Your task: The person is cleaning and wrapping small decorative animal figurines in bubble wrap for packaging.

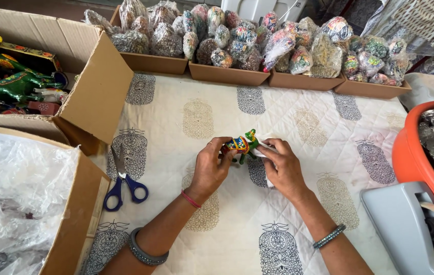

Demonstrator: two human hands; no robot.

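Note:
A small painted green animal figurine (243, 143) with a colourful saddle sits between my two hands over the quilted printed cloth (298, 117). My left hand (212, 165) grips its rear end with the fingertips. My right hand (279, 165) touches its head end and also holds a piece of white wrapping (262, 150) against it. Both wrists wear bangles, and the left has a red thread.
Blue-handled scissors (123, 183) lie to the left. An open cardboard box (94, 91) holds more green figurines (13, 84). Another box (74, 214) holds clear plastic. Trays of wrapped bundles (227, 35) line the far edge. An orange tub (410, 158) and grey tape dispenser (405, 224) stand right.

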